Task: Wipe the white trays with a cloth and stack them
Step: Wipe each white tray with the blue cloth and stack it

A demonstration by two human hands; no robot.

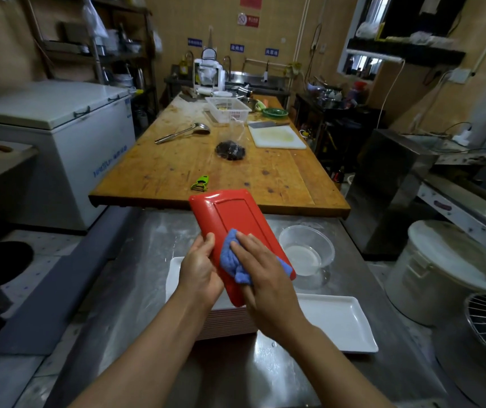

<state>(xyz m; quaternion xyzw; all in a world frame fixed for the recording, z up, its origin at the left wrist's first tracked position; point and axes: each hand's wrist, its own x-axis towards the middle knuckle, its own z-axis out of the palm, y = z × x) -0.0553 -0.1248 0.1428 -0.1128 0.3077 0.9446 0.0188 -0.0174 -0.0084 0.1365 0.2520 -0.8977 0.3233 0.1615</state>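
Observation:
I hold a tray (236, 219) tilted up above the steel counter, its red underside facing me. My left hand (199, 272) grips its left edge. My right hand (261, 278) presses a blue cloth (231, 259) flat against the red surface near the lower end. Below my hands stands a stack of trays (230, 322), white on top with reddish edges. A single white tray (342, 322) lies on the counter to the right of the stack.
A clear plastic bowl (308, 248) with some liquid sits right of the held tray. Beyond lies a wooden table (280, 178) with a green peeler (200, 184), a ladle, a cutting board and a basket. A white lidded bucket (439, 275) stands at right.

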